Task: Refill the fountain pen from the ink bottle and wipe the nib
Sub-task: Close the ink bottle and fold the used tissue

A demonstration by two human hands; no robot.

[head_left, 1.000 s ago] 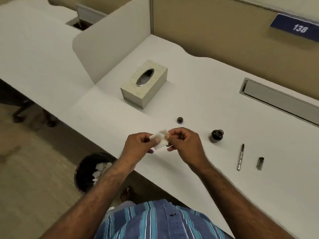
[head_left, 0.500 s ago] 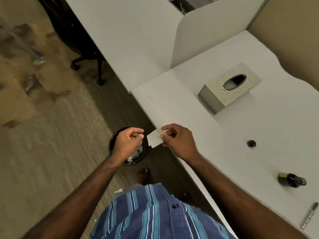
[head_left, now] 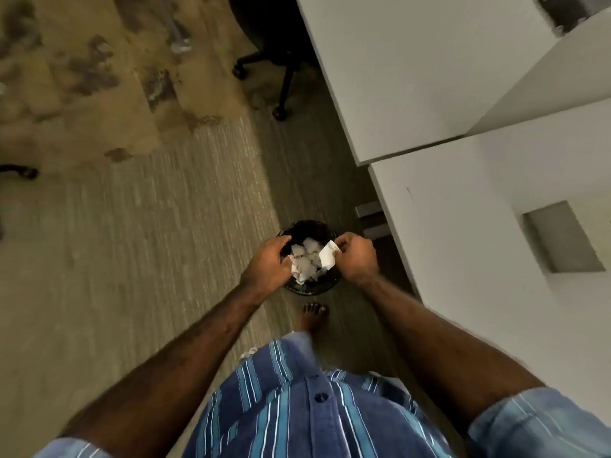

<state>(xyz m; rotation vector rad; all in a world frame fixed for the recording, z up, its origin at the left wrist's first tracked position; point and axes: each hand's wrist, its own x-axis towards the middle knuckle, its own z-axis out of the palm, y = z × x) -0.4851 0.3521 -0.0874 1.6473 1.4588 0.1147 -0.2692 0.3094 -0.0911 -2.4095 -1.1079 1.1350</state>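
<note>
My right hand pinches a small white piece of tissue over a black waste bin on the floor. Several crumpled white tissues lie inside the bin. My left hand hovers over the bin's left rim with its fingers curled and holds nothing that I can see. The pen, the ink bottle and its cap are out of view.
The white desk runs along the right, its edge just right of the bin. A grey tissue box stands on it. A black office chair base is on the floor beyond. My bare foot is right beside the bin.
The view has swung from the desk down to the floor. Both hands have moved from above the desk edge to over the bin. The left hand has let go of the tissue.
</note>
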